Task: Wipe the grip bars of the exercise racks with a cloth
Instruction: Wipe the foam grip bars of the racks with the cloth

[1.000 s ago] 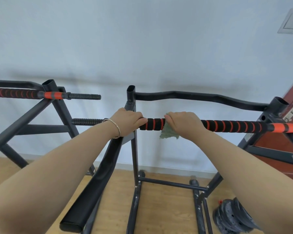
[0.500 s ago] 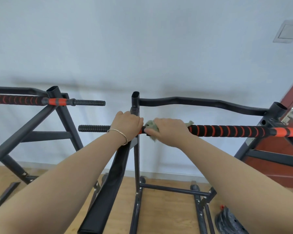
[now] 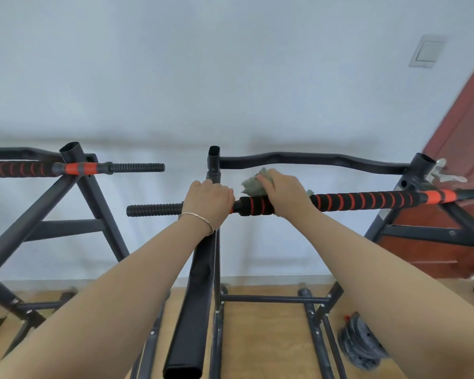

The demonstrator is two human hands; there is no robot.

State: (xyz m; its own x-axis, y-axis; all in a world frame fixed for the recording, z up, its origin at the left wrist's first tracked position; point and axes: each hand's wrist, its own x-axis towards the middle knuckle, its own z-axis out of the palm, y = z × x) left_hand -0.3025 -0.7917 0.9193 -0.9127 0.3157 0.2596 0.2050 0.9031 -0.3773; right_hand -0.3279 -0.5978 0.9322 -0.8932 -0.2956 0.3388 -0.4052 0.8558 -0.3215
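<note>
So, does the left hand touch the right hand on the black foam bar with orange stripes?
Apart. The head view shows a stretch of black foam bar between the left hand and the right hand.

Bare forearms; thin bracelet [image 3: 196, 218], left wrist

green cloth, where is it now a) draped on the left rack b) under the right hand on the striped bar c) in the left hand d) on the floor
b: the green cloth bunches out from under the right hand on the striped bar; the left hand grips the bar bare.
</note>
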